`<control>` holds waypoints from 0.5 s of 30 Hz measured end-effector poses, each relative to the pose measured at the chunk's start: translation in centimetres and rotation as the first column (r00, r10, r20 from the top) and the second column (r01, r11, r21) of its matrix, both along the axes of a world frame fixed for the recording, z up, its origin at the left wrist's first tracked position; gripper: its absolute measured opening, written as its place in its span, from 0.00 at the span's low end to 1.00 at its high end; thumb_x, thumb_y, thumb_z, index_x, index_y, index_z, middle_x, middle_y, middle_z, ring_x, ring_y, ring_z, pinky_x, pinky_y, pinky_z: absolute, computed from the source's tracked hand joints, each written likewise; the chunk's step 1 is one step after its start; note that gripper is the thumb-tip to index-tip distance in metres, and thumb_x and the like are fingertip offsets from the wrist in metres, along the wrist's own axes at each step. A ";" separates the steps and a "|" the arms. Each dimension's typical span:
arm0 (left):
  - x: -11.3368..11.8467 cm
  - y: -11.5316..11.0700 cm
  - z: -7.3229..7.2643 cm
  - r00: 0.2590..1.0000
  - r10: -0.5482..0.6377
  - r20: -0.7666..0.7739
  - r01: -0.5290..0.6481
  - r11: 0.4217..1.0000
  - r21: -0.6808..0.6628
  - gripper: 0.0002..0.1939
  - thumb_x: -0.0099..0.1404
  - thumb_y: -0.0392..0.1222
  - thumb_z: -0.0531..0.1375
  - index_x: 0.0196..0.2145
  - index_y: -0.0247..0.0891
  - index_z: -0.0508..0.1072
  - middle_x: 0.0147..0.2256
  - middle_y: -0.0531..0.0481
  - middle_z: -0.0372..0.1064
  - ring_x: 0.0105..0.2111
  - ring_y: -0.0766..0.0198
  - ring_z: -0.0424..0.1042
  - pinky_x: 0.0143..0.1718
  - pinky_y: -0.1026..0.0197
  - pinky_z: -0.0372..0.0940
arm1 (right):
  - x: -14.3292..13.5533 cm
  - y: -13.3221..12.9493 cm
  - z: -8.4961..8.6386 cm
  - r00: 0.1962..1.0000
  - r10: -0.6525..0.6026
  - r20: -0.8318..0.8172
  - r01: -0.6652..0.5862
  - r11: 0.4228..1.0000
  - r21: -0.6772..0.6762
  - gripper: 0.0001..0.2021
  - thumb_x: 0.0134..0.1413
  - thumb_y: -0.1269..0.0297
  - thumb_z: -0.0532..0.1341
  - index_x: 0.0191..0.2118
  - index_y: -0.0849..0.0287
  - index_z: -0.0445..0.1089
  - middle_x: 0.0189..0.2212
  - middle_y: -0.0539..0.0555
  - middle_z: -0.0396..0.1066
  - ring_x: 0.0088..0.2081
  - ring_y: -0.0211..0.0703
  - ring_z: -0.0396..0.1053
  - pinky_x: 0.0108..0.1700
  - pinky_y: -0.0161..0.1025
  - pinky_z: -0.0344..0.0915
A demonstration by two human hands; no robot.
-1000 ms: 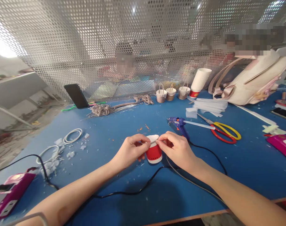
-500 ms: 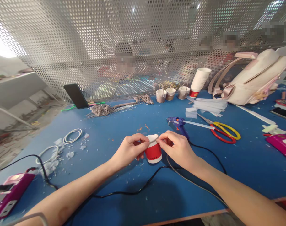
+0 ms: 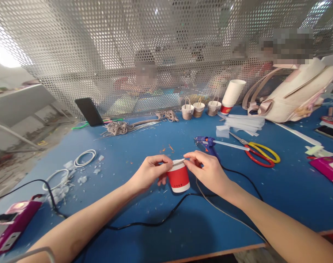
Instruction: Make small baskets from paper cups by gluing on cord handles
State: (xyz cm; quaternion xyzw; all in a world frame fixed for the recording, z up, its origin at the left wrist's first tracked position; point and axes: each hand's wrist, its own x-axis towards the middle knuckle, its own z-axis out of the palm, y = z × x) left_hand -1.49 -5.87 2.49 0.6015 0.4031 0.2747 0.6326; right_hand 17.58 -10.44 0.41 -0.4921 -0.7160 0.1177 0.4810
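Note:
A red and white paper cup (image 3: pixel 178 178) is held slightly tilted just above the table, its rim turned away from me. My left hand (image 3: pixel 154 170) pinches the cup's left rim between thumb and fingers. At the right rim, my right hand (image 3: pixel 206 168) has thumb and forefinger closed on what looks like a thin greyish cord lying along the rim. More of that cord (image 3: pixel 218 209) hangs below the right hand and runs toward the table's front edge. The inside of the cup is barely visible.
Behind the right hand lie a blue glue gun (image 3: pixel 207 142) and red-yellow scissors (image 3: pixel 261 153). Small handled cups (image 3: pixel 187 111), stacked cups (image 3: pixel 233 95) and twine bundles (image 3: pixel 117 128) line the back mesh. A black cable (image 3: pixel 155 223) crosses in front. White rings (image 3: pixel 84 158) lie left.
The cup has tipped and turned a little, showing less of its opening and a greyish line along the rim. Both hands have shifted only slightly.

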 end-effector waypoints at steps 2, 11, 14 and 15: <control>0.0 0.1 -0.1 1.000 -0.005 0.028 0.006 1.000 -0.014 0.09 0.53 0.43 0.61 0.25 0.33 0.70 0.16 0.56 0.63 0.13 0.73 0.62 0.12 0.71 0.55 | 0.1 0.1 0.2 1.000 0.026 -0.007 -0.027 0.998 -0.052 0.07 0.57 0.68 0.58 0.37 0.62 0.72 0.21 0.48 0.64 0.22 0.35 0.61 0.25 0.33 0.62; 0.0 0.7 -0.6 1.000 -0.020 -0.007 0.021 0.997 0.079 0.08 0.55 0.42 0.60 0.28 0.34 0.70 0.28 0.51 0.68 0.18 0.71 0.67 0.17 0.67 0.62 | 0.2 0.2 0.0 0.996 0.085 -0.007 -0.086 0.990 -0.109 0.06 0.57 0.70 0.57 0.32 0.59 0.70 0.23 0.49 0.67 0.23 0.35 0.62 0.25 0.33 0.61; 0.1 0.5 -0.4 0.996 0.000 -0.095 0.020 0.978 0.209 0.06 0.55 0.39 0.57 0.29 0.34 0.72 0.32 0.51 0.67 0.19 0.71 0.67 0.17 0.68 0.62 | 0.0 0.2 -0.3 0.996 0.085 0.008 -0.084 0.994 -0.070 0.05 0.57 0.70 0.57 0.32 0.58 0.70 0.22 0.48 0.65 0.22 0.35 0.61 0.25 0.32 0.61; 0.1 0.4 -0.3 0.992 0.004 -0.124 0.028 0.967 0.251 0.06 0.54 0.38 0.56 0.29 0.35 0.72 0.33 0.51 0.66 0.20 0.72 0.66 0.17 0.68 0.62 | -0.1 0.1 -0.4 0.997 0.080 0.013 -0.079 0.995 -0.058 0.05 0.57 0.70 0.57 0.32 0.58 0.69 0.22 0.48 0.65 0.22 0.35 0.61 0.26 0.33 0.62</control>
